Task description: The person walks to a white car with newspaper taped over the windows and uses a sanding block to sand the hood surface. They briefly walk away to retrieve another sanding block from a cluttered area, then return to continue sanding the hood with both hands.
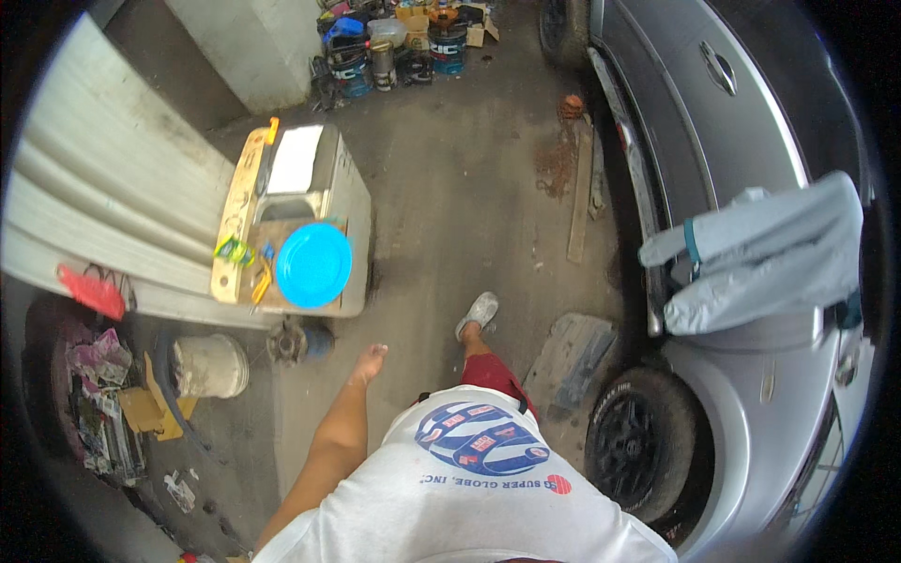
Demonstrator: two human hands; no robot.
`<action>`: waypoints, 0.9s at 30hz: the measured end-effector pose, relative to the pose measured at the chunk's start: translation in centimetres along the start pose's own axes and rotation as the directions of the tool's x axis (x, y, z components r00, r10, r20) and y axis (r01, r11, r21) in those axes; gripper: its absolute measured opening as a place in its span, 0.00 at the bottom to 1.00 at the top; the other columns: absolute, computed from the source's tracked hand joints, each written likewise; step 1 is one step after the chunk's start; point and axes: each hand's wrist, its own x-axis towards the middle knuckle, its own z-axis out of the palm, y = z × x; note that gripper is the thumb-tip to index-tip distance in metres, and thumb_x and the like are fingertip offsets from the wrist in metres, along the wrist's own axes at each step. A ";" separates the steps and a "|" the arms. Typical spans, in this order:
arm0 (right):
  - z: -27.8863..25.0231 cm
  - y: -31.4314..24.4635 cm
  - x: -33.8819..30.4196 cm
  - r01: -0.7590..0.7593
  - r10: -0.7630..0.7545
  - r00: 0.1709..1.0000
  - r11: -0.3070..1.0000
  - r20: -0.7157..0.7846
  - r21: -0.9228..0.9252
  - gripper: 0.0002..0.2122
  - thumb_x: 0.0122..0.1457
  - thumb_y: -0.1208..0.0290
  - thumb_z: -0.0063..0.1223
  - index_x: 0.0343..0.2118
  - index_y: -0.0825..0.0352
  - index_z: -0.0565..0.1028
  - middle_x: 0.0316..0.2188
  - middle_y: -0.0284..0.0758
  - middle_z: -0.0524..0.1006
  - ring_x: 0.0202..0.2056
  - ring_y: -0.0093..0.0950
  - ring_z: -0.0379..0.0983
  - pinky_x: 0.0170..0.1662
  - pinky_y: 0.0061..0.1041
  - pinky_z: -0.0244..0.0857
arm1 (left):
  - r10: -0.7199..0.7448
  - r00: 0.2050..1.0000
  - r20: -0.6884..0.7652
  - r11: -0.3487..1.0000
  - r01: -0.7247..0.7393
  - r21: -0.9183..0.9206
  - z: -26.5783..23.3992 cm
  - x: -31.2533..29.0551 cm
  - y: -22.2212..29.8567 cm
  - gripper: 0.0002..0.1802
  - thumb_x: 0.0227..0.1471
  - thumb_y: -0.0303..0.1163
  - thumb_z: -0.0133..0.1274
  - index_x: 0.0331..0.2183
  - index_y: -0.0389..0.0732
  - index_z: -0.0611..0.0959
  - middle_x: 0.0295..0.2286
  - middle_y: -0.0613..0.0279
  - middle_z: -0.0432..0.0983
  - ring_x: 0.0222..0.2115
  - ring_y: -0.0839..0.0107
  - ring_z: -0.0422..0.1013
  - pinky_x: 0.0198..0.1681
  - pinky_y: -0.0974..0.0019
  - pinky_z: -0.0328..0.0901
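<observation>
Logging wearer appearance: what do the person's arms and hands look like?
Left hand ungloved; left forearm bare below a short white sleeve. White shirt with blue-and-red print. Right hand and forearm out of view.

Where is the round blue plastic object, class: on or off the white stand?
On: the round blue plastic object lies over the near end of the white stand.

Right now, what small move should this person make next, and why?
Perhaps reach the left hand forward and left toward the round blue basin: that hand shows nothing in it, and the basin sits uncovered, ahead and to its left.
</observation>
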 end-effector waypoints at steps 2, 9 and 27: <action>-5.0 -6.1 4.2 0.028 -0.028 1.000 1.000 0.012 -0.009 0.28 0.55 0.53 0.69 0.54 0.69 0.84 0.56 0.52 0.82 0.55 0.46 0.79 0.57 0.43 0.73 | -0.059 0.998 -0.023 0.998 0.058 -0.028 -0.7 4.2 4.9 0.36 0.70 0.55 0.53 0.64 0.35 0.78 0.62 0.45 0.77 0.63 0.51 0.73 0.67 0.52 0.64; -37.2 -33.1 21.3 0.304 -0.315 0.910 0.949 -0.270 -0.081 0.28 0.58 0.52 0.67 0.56 0.69 0.82 0.59 0.55 0.79 0.62 0.49 0.77 0.63 0.43 0.70 | -0.070 0.997 -0.018 0.996 0.071 0.060 -0.8 14.5 25.2 0.33 0.70 0.55 0.54 0.60 0.37 0.82 0.58 0.46 0.81 0.62 0.53 0.74 0.66 0.52 0.65; -59.7 -73.7 33.5 0.187 -0.192 0.976 0.981 -0.106 -0.060 0.22 0.51 0.53 0.69 0.42 0.67 0.86 0.36 0.44 0.86 0.41 0.40 0.85 0.45 0.39 0.77 | -0.041 0.987 0.152 0.943 -0.012 0.333 -14.4 60.8 61.1 0.36 0.74 0.53 0.42 0.65 0.31 0.75 0.67 0.37 0.68 0.70 0.42 0.62 0.73 0.48 0.56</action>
